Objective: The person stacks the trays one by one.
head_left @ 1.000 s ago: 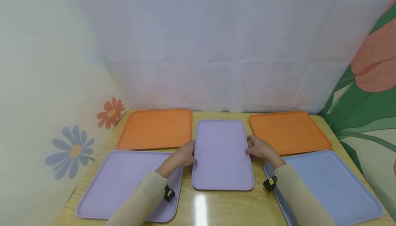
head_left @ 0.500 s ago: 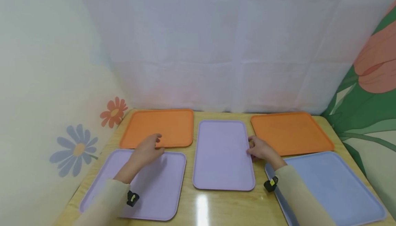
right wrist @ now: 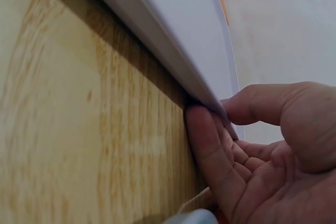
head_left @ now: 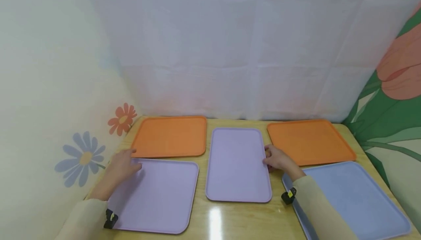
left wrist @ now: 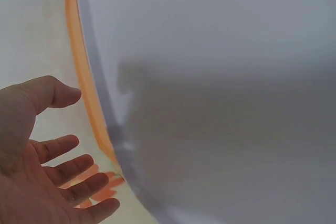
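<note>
A small purple tray (head_left: 238,165) lies in the middle of the table, its long sides running away from me. My right hand (head_left: 277,159) pinches its right rim; in the right wrist view the thumb is on the rim and a finger is at its underside, against the wood. Over the far left part of the larger purple tray (head_left: 161,196) hovers my left hand (head_left: 120,167), holding nothing. The left wrist view shows that hand's fingers (left wrist: 84,169) spread loosely, apart from the tray's edge.
Two orange trays, one at the back left (head_left: 171,136) and one at the back right (head_left: 310,141), lie near the white backdrop cloth (head_left: 204,50). A blue tray (head_left: 355,200) is at front right, partly under my right forearm. Wooden tabletop (head_left: 243,218) shows between the trays.
My left hand has let go of the small purple tray's left edge and moved left across the larger purple tray. My right hand has stayed at the small tray's right rim.
</note>
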`<state>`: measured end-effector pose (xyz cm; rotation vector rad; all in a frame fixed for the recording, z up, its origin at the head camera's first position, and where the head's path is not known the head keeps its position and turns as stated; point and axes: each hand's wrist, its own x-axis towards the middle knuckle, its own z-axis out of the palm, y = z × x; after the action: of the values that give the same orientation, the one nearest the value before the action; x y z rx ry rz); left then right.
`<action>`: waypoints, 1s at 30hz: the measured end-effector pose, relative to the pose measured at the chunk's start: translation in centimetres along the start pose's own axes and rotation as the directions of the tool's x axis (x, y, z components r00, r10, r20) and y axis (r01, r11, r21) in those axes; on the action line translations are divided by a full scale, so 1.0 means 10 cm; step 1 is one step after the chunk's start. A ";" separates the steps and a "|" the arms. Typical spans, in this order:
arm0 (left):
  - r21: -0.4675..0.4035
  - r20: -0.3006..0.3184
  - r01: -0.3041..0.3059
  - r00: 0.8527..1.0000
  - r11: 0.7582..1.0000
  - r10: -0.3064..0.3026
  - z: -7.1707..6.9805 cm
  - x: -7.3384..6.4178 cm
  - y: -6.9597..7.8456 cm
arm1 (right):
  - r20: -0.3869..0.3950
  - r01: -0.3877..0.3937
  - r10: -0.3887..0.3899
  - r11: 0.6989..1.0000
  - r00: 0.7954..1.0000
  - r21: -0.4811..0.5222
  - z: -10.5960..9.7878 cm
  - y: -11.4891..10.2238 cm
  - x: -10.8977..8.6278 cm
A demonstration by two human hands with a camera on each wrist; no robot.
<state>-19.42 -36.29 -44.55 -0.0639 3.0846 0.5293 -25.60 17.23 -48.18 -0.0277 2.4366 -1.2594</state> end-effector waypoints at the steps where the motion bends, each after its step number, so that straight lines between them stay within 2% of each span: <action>1: -0.004 -0.006 -0.002 1.000 1.000 0.002 0.00 0.00 -0.05 | 0.001 -0.003 0.003 1.000 1.000 -0.002 0.00 0.00 0.00; 5: 0.007 -0.044 -0.037 0.998 0.999 0.037 0.02 0.00 -0.22 | 0.005 -0.012 0.012 1.000 1.000 -0.008 0.00 0.00 0.00; 9: 0.009 -0.016 0.002 1.000 1.000 -0.001 -0.01 0.01 -0.32 | 0.008 -0.016 0.016 1.000 1.000 -0.014 0.00 0.00 0.00; 21: 0.013 0.087 0.116 0.989 0.993 -0.117 -0.07 0.07 -0.45 | 0.011 -0.018 0.019 1.000 1.000 -0.015 -0.01 0.01 0.02; 30: 0.019 0.124 0.127 0.984 0.992 -0.128 -0.05 0.09 -0.48 | 0.006 -0.015 0.015 1.000 1.000 -0.011 0.00 0.02 0.02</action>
<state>-20.14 -41.03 -45.67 -0.2180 2.9365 0.4906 -25.75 17.34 -48.41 -0.0169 2.4343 -1.2373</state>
